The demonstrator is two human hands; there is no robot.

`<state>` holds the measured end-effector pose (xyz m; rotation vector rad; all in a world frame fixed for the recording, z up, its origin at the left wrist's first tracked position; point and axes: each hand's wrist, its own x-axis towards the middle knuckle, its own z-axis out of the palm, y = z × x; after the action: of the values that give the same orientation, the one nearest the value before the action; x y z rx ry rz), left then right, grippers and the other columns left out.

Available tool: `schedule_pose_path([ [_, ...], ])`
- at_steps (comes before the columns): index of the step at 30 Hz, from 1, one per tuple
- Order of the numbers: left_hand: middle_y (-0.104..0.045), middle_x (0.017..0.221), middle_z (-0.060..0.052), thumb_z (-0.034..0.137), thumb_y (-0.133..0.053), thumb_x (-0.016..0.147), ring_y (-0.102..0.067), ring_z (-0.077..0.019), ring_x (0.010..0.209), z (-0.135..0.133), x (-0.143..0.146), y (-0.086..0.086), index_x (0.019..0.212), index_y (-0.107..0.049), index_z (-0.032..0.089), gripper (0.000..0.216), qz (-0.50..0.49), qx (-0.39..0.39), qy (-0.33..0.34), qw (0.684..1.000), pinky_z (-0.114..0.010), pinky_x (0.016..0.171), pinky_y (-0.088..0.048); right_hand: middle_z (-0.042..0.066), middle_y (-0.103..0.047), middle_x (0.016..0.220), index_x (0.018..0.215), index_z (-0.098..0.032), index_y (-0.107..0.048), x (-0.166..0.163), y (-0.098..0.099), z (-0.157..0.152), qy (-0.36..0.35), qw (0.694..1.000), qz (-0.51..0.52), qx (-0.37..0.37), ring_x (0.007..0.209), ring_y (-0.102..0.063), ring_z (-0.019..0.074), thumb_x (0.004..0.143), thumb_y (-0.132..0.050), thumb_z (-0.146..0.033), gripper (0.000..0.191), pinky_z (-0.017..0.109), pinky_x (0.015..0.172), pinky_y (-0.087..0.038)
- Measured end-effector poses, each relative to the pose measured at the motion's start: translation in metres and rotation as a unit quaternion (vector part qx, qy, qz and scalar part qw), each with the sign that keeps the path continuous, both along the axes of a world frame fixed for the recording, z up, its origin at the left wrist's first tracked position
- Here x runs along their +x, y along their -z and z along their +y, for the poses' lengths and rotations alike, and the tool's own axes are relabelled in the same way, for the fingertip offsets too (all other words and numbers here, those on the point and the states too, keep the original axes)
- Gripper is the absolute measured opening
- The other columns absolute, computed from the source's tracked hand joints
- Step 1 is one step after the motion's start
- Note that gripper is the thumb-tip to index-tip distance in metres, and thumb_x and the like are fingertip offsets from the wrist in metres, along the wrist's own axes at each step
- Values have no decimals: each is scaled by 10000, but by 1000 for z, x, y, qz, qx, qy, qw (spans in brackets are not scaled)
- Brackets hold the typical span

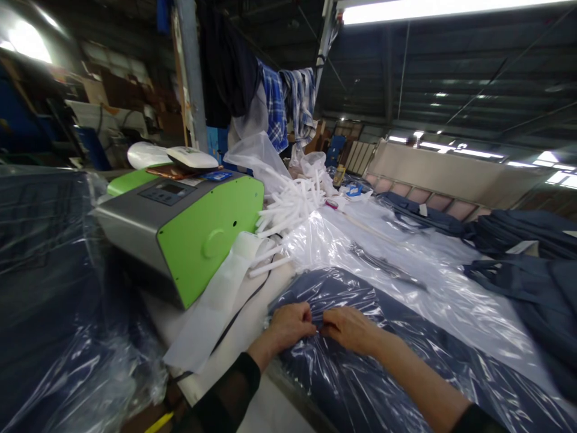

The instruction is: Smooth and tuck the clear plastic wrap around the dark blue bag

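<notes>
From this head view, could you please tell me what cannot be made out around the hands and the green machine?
- What the left hand and right hand pinch: fingertips curl over the clear plastic bag of navy fabric.
- Display text on the green and grey machine: too small.
- Far navy fabric stacks: blurred, cut off by the right edge.

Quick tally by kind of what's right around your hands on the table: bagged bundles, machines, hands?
Hands: 2, the left hand and the right hand, both pinching the clear plastic bag.
Bagged navy fabric bundles: 2, one under the hands and one stack at left.
Green and grey machine: 1.
Heap of white tubes: 1; the single tubes are too many to count.
Total: 6.
</notes>
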<state>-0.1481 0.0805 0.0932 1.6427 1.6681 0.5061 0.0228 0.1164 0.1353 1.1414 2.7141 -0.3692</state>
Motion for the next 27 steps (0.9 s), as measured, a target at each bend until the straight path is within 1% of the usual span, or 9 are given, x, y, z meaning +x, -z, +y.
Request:
schedule_pose_path([
  [5, -641, 735, 40, 273, -658, 678, -590, -170, 757, -1, 2, -3, 736, -592, 228, 99, 37, 9, 9, 999, -267, 604, -306, 41, -666, 753, 780, -171, -678, -2, 3, -1, 55, 998, 15, -24, 720, -585, 176, 826, -632, -232, 90, 258, 594, -297],
  [8, -666, 773, 21, 259, -617, 696, -613, -190, 797, -2, 5, -3, 756, -595, 230, 70, 63, 19, 12, 998, -282, 618, -314, 24, -660, 719, 753, -167, -689, -1, 6, 5, 72, 995, 41, -50, 687, -577, 164, 787, -671, -212, 59, 252, 590, -313],
  [14, -693, 815, -12, 252, -560, 717, -636, -225, 847, -4, 9, -2, 792, -607, 233, 90, 99, 30, 15, 994, -303, 661, -345, -22, -630, 655, 723, -182, -685, 6, 20, 12, 106, 983, 111, -96, 653, -579, 138, 748, -717, -241, 72, 230, 600, -375],
  [15, -693, 816, -11, 252, -555, 719, -636, -225, 845, -4, 9, -1, 796, -606, 234, 94, 103, 31, 15, 994, -302, 662, -347, -21, -633, 677, 755, -179, -680, 7, 24, 11, 119, 980, 124, -96, 649, -578, 135, 744, -723, -253, 87, 225, 592, -385],
  [17, -690, 808, -6, 252, -550, 720, -634, -223, 838, -3, 10, 0, 793, -601, 237, 90, 110, 32, 14, 993, -298, 667, -349, -12, -637, 735, 846, -165, -655, 9, 31, 9, 151, 974, 145, -91, 617, -567, 126, 727, -740, -281, 187, 219, 548, -394],
  [19, -685, 802, 2, 262, -550, 725, -632, -218, 834, -1, 11, 0, 784, -591, 240, 75, 117, 31, 10, 993, -294, 665, -344, -8, -630, 757, 888, -151, -619, 11, 37, 10, 173, 968, 158, -83, 575, -545, 114, 709, -759, -292, 268, 213, 507, -387],
  [22, -674, 782, 20, 267, -552, 729, -625, -201, 814, 0, 9, -1, 763, -567, 240, 46, 129, 29, 9, 991, -285, 640, -322, -12, -614, 707, 810, -150, -599, 14, 40, 15, 172, 970, 158, -67, 584, -541, 113, 744, -740, -267, 196, 217, 544, -390],
  [24, -661, 759, 23, 243, -538, 740, -617, -193, 790, -5, 5, -5, 749, -547, 231, 17, 134, 29, 21, 990, -285, 620, -307, 14, -632, 730, 788, -143, -601, 16, 37, 16, 167, 975, 142, -41, 669, -575, 141, 777, -717, -245, 154, 235, 613, -405],
  [27, -632, 708, 14, 217, -490, 803, -603, -190, 720, -9, -2, -3, 737, -528, 210, 77, 138, 29, 54, 988, -287, 592, -308, 58, -673, 872, 883, -136, -625, 16, 22, 5, 168, 981, 94, -6, 817, -615, 186, 812, -694, -273, 170, 249, 678, -428],
])
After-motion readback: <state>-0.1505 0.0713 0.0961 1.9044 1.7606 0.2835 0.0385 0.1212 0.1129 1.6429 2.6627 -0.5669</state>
